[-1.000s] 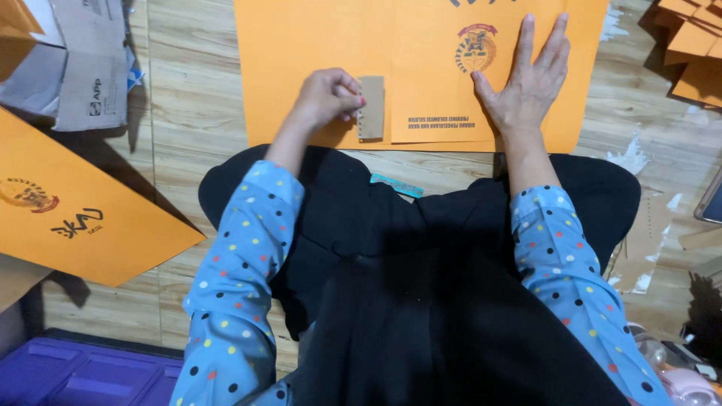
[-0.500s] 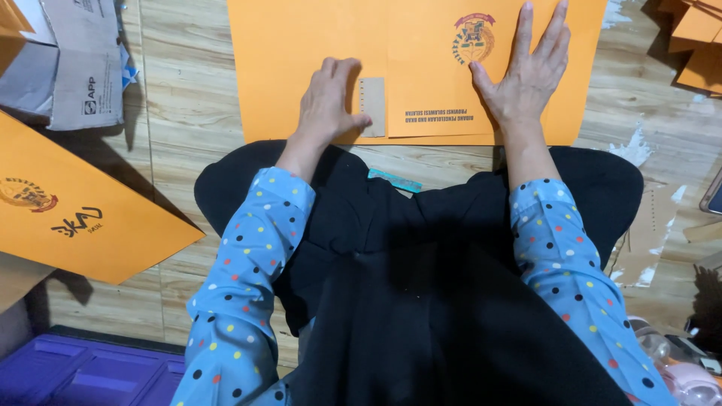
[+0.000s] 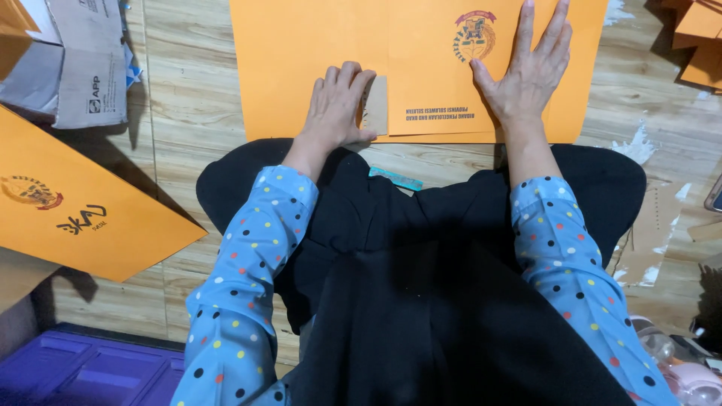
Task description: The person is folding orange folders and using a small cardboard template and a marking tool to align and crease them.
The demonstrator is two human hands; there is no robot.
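Head view only. Orange sheet (image 3: 301, 68) lies flat on wooden floor (image 3: 192, 90), right in front of the seated person's knees; it is the landmark here. Sheet looks folded, with a second orange panel overlapping its right part, that panel carrying a round crest print (image 3: 474, 35) and lines of dark text near the sheet's lower edge.

Left hand (image 3: 338, 105) rests palm down on the sheet's lower middle, fingers together and slightly curled, not gripping anything; it presses flat just beside a small brown paper strip (image 3: 376, 105), touching the strip's left edge. Strip sits upright along the fold line of the sheet.

Right hand (image 3: 526, 71) lies open and flat on the sheet's right part, fingers spread, thumb pointing toward the crest print; holds nothing, just pressing down.

Both sleeves blue with coloured dots; black clothing fills the area below the sheet. Small teal object (image 3: 396, 178) lies on the black lap just below the sheet's lower edge.

Left of the sheet, well apart: grey cardboard box (image 3: 83, 68). Lower left of the sheet: another orange envelope (image 3: 83, 210) with a crest and dark lettering, tilted. Purple plastic crate (image 3: 83, 372) farther below that. Upper right of the sheet: stack of orange papers (image 3: 699, 34). White torn scraps (image 3: 632, 146) on the floor just right of the sheet's lower corner.
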